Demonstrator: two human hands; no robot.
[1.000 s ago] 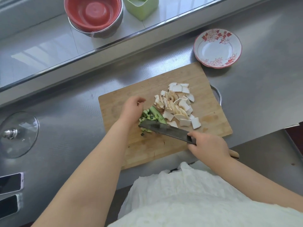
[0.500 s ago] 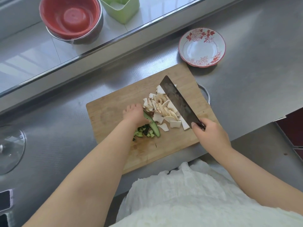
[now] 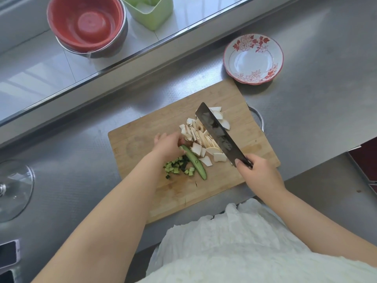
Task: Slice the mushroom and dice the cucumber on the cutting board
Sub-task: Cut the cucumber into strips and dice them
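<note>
A wooden cutting board (image 3: 228,99) lies on the steel counter. White mushroom slices (image 3: 196,137) are heaped at its middle. A long cucumber strip (image 3: 195,163) lies beside them, with small green cucumber dice (image 3: 176,167) to its left. My left hand (image 3: 168,145) has its fingers curled on the far end of the strip, next to the mushroom pile. My right hand (image 3: 257,170) grips the handle of a dark cleaver (image 3: 218,133), whose blade is raised flat over the right side of the mushroom slices.
A white bowl with red flowers (image 3: 254,59) stands beyond the board's far right corner. A red bowl in a steel bowl (image 3: 87,25) and a green container (image 3: 151,10) sit on the sill. A glass lid (image 3: 12,188) and phones (image 3: 8,256) lie at left.
The cleaver left the cucumber, swung right and now hangs over the mushroom slices. My left hand shifted from the diced pile to the far end of the cucumber strip.
</note>
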